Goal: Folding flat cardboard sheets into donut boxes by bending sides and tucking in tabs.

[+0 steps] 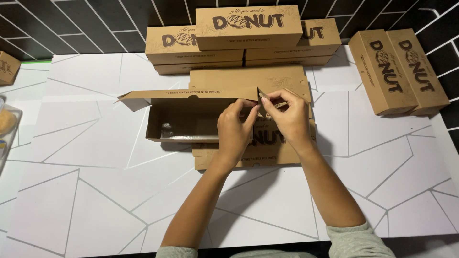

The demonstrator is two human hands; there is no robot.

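You are holding a long brown cardboard box point(191, 117) in the middle of the frame. It is only half folded. Its top is open, and you can see the shiny grey inside. One long flap stands up along the far side, with small dark print on it.

Your left hand point(235, 130) and your right hand point(287, 119) are both at the right end of the box. The fingers of each hand are bent in and pinch the cardboard flaps at that corner. The two hands are almost touching.

Under the box lies a pile of flat boxes point(253, 153), not folded yet, with big dark letters on them.

The table point(86, 181) is white with thin grey lines that make pointy shapes. Behind it is a wall point(71, 24) of dark tiles. Three closed boxes point(244, 38) are stacked at the top middle of the frame. Two more closed boxes point(399, 71) lie side by side at the upper right.

The box you hold lies long-ways from left to right across the frame. Its open side faces up at you.
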